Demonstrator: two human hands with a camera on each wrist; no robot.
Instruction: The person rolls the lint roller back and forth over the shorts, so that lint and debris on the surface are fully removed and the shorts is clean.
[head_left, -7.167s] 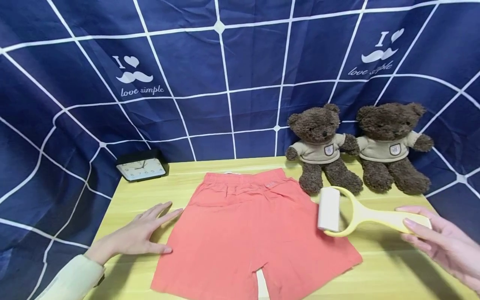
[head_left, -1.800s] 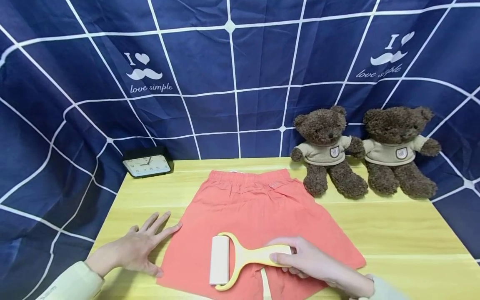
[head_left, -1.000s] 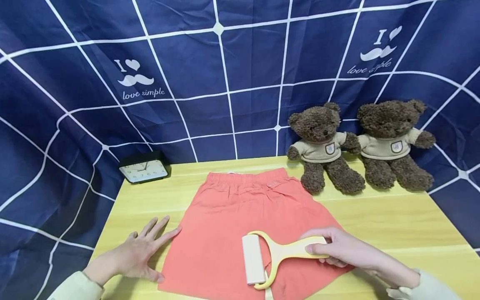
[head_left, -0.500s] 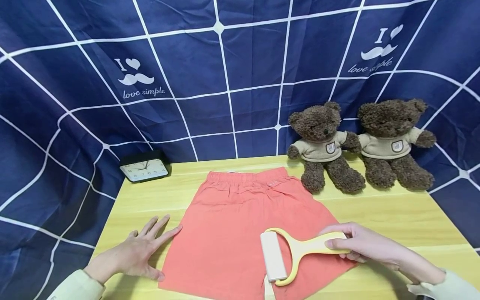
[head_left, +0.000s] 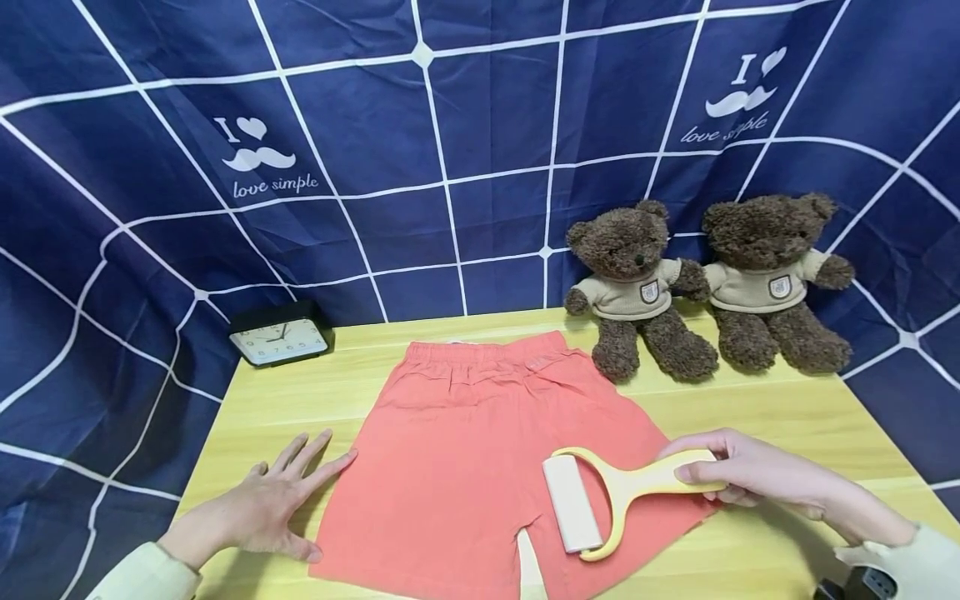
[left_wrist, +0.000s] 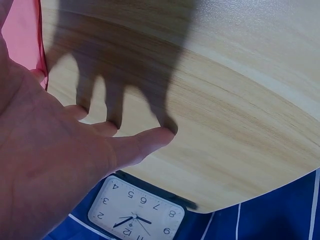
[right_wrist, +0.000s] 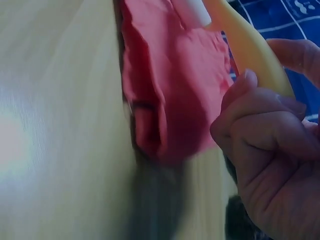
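Note:
Coral-red shorts (head_left: 442,467) lie spread flat on the table, waistband toward the back. My right hand (head_left: 738,471) grips the yellow handle of a lint roller (head_left: 660,479), whose white roll sits over the right leg of the shorts. In the right wrist view, curled fingers (right_wrist: 270,120) wrap that handle, and the leg opening of the shorts (right_wrist: 185,100) shows below it. My left hand (head_left: 262,504) is spread with straight fingers at the left edge of the shorts, index fingertip and thumb right at the cloth. The left wrist view shows its fingertips on the wood.
A black alarm clock (head_left: 277,340) stands at the table's back left. Two brown teddy bears (head_left: 637,287) in beige sweaters sit at the back right. Navy cloth (head_left: 495,133) with white lines hangs behind the wood-grain table (head_left: 787,433).
The right hand has brought the lint roller from the right side onto the shorts' lower left, then slid it rightward onto the right leg. The left hand stays at the left edge.

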